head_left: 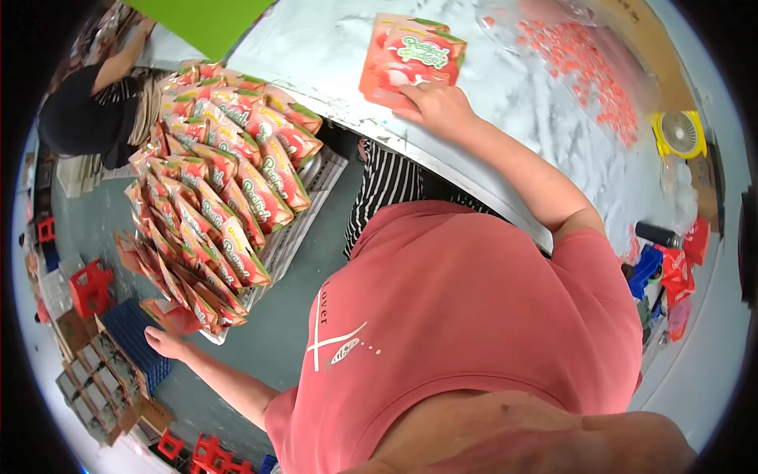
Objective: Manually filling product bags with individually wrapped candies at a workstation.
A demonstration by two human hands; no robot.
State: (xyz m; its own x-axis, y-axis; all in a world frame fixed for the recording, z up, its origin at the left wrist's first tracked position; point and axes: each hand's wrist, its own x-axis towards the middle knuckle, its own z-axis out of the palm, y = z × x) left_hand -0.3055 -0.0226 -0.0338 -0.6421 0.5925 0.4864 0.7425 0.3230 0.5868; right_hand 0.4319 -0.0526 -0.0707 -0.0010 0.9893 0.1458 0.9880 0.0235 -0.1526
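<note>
At the far side of the table, my right hand (442, 107) grips the lower edge of a few overlapping red-pink stand-up pouches (407, 55), its fingers on the front face. The pouches lie on the marbled white tabletop (505, 103). My left hand (166, 343) is low on the left, its fingers closed at the edge of a single red pouch (175, 317); part of that grip is hidden. This pouch is by the near end of a big heap of similar red and green pouches (229, 182), stacked in slanting rows on a pale slatted support (296, 229).
Clear plastic with many small pink pieces (580, 75) lies on the table's right. Beyond it are a yellow fan (679, 134) and red packets (677, 272). A green sheet (201, 24) covers the far left corner. Another person (87, 110) works at far left. Red stools (91, 288) and boxes stand on the floor.
</note>
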